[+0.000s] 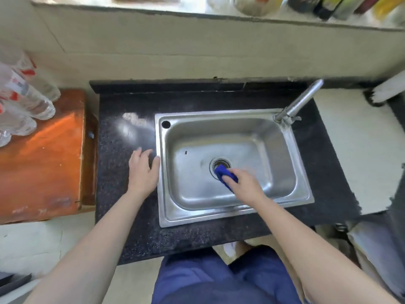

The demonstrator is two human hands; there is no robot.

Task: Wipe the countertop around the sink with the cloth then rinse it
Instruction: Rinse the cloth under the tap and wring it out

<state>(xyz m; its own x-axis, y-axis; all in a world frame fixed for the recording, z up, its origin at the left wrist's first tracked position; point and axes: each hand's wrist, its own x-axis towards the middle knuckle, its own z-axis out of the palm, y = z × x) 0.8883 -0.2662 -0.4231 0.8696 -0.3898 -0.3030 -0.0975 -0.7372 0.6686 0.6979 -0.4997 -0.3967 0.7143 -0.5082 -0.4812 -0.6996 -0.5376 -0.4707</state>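
below, at the near edge of the head view, a person in blue trousers (pixel 208 281) stands against a dark speckled countertop (pixel 122 216), both bare forearms reaching forward over it. the left hand (pixel 142 170) lies palm down on the stone just beside the sink's left rim, fingers spread and relaxed, holding nothing, the thumb touching the steel edge. the right hand (pixel 245 185) reaches down into the stainless steel sink (pixel 163 200) and grips a bunched blue cloth (pixel 225 175), fingers curled over it, pressing it to the basin floor at the near edge of the drain (pixel 221 161); the cloth overlaps the drain ring (whether it is wet cannot be told). a pale smear or glare (pixel 133 119) shows on the countertop left of the sink's far corner. at the sink's far right corner a metal tap (pixel 300 102) rises, its spout angled away to the right, off the basin. left of the countertop sits an orange-brown wooden surface (pixel 43 161) carrying clear plastic bottles (pixel 26 99) with red labels. to the right lies a white board (pixel 355 150). beyond, a pale wall (pixel 175 51) climbs to a ledge (pixel 197 12) lined with blurred jars and bottles (pixel 328 5).
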